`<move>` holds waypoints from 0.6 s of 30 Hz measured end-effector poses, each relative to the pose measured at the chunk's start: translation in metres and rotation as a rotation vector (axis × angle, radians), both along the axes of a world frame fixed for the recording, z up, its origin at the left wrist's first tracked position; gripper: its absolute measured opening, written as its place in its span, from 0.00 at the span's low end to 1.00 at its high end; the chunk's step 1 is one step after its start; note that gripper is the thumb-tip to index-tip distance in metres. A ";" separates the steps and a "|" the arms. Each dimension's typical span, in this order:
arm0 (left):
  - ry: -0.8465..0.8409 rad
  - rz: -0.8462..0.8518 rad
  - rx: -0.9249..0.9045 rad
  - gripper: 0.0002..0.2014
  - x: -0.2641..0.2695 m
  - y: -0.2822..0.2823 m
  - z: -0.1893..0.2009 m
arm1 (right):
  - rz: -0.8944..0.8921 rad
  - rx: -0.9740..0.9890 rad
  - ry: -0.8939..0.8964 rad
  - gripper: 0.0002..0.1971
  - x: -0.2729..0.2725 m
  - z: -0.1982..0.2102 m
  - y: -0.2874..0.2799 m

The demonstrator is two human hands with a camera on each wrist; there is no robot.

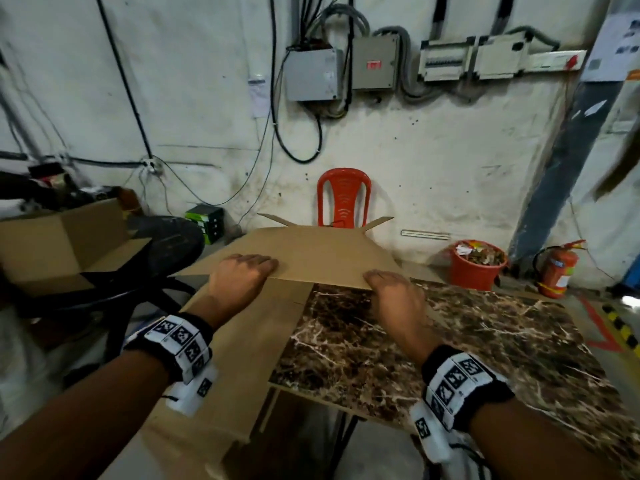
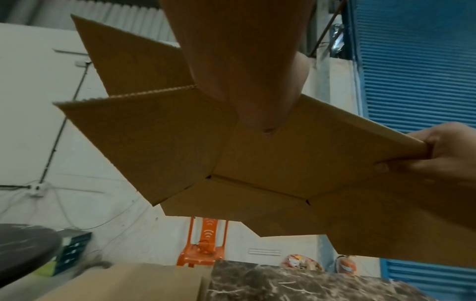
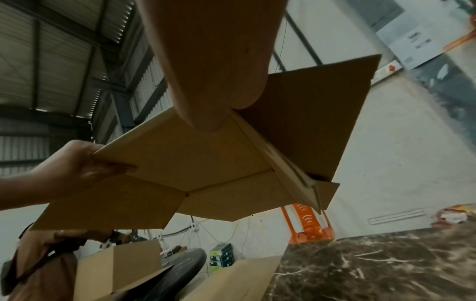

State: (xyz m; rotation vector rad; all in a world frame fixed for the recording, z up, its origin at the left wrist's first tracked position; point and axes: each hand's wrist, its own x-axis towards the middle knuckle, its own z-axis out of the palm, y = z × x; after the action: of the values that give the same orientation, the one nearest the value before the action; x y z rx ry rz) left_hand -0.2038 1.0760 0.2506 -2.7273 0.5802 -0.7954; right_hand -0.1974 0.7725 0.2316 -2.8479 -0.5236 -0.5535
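Flattened cardboard box [image 1: 313,252] near level, long axis running from left hand [image 1: 242,271] to right hand [image 1: 394,292], both hands gripping its near edge, thumbs hidden beneath in head view, far flaps pointing away

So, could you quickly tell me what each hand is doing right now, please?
Left hand: grips the near edge of the flattened cardboard box.
Right hand: grips the same edge.

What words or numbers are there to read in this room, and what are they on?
No text here reads clearly.
Red label on the grey wall box: blurred.
Fire extinguisher label: blurred.
Wall notices: too small to read.
Wrist bands: black-and-white square patterns, no words.
Cardboard box: plain, no print seen.
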 end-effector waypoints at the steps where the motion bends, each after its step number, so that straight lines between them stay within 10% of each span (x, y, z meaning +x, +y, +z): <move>1: 0.016 0.015 -0.008 0.19 0.004 0.018 -0.002 | -0.003 -0.022 0.015 0.20 0.007 0.001 0.014; 12: 0.173 0.163 -0.080 0.15 0.068 0.234 -0.059 | 0.120 -0.067 0.107 0.30 0.087 -0.039 0.208; 18: 0.549 0.377 -0.118 0.16 0.095 0.302 -0.151 | 0.204 -0.127 0.369 0.27 0.110 -0.116 0.290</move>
State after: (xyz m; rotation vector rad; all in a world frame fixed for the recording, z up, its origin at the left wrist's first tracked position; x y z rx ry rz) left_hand -0.1086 1.3778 0.0995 -3.0264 0.0958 0.0163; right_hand -0.0870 1.0628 0.1153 -2.8652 -0.7864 0.0438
